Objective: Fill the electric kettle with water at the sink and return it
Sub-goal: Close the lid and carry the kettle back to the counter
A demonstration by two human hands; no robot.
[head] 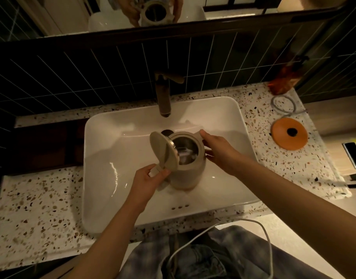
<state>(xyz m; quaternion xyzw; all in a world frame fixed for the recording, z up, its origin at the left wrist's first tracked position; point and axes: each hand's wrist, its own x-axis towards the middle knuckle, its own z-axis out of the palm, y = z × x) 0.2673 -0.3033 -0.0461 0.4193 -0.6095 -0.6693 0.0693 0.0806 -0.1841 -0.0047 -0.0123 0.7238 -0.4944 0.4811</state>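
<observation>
A beige electric kettle (188,176) stands inside the white sink basin (112,158), below and in front of the dark faucet (163,97). Its round lid (163,152) is flipped open to the left, showing the shiny metal inside. My left hand (150,180) is closed around the kettle's handle at the front left. My right hand (219,150) rests against the kettle's right side near the rim, fingers wrapped on the body. No water runs from the faucet spout.
The orange kettle base (289,133) with its grey cord (284,105) lies on the speckled counter (32,198) to the right of the sink. A dark tiled wall and a mirror rise behind. A phone (354,156) lies at the far right. A white cable (263,238) hangs near my waist.
</observation>
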